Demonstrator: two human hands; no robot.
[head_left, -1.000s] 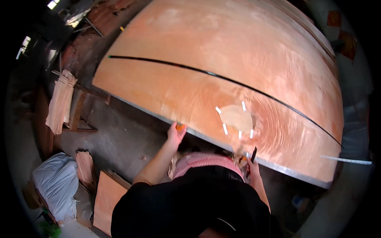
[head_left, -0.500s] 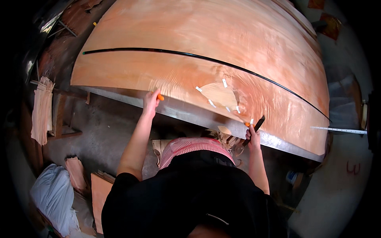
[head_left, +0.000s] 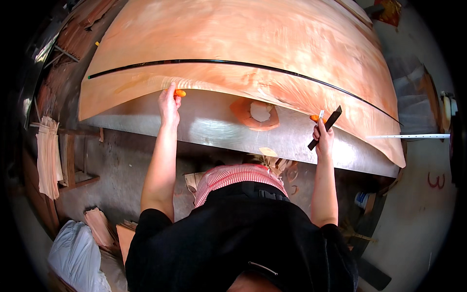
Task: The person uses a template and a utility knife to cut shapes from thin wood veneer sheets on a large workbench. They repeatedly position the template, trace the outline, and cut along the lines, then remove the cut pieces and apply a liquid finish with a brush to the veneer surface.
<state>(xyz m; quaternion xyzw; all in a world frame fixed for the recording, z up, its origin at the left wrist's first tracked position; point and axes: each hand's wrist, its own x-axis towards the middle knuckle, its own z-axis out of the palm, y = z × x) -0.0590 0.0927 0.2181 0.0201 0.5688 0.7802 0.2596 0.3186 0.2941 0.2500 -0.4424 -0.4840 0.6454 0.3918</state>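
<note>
A large, thin sheet of wood veneer (head_left: 243,39) covers the work table, its near edge raised in a wavy curve. My left hand (head_left: 169,104) is closed on that edge at left of centre. My right hand (head_left: 323,136) is closed around a dark flat strip with a slanted end, like a blade (head_left: 332,119), and is at the veneer edge too. Orange covers show at a fingertip of each hand. Under the raised edge, on the metal tabletop (head_left: 209,127), lies an orange-brown veneer scrap (head_left: 273,118) around a pale patch. A white tape piece (head_left: 321,114) shows beside my right hand.
A long black rod (head_left: 224,62) lies across the veneer. A white measuring tape (head_left: 413,136) reaches its right side. Veneer bundles (head_left: 48,155) and a pale plastic bag (head_left: 78,253) are at left. A small veneer scrap (head_left: 267,152) rests on the table's near edge.
Both hands have moved away from me and up, lifting the veneer's near edge off the metal tabletop. The scrap beneath has come into view; the taped patch is mostly out of sight.
</note>
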